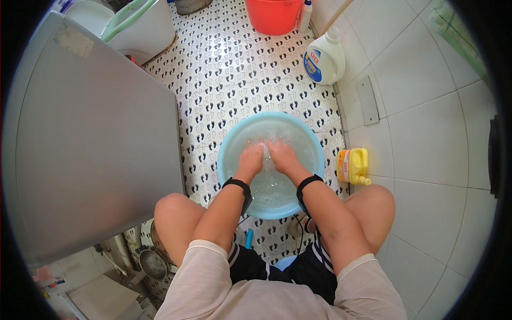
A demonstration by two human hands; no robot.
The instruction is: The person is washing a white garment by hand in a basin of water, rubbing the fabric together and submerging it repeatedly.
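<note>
A light blue round basin [224, 176] of cloudy water stands on the floor between my knees. My left hand [250, 158] and my right hand [282, 154] are side by side in it, their fingers dipped under the splashing surface. Both look curled inward. Something whitish shows between them, but froth and water hide what it is. Bubbles float toward the basin's near side. A black band sits round each of my forearms.
A white detergent jug [326, 58] and a yellow bottle [353, 166] stand along the tiled wall at right. At the far end is a red bucket [273, 16]. A large grey cabinet-like box [101, 138] rises at left. A pan [153, 264] lies behind it.
</note>
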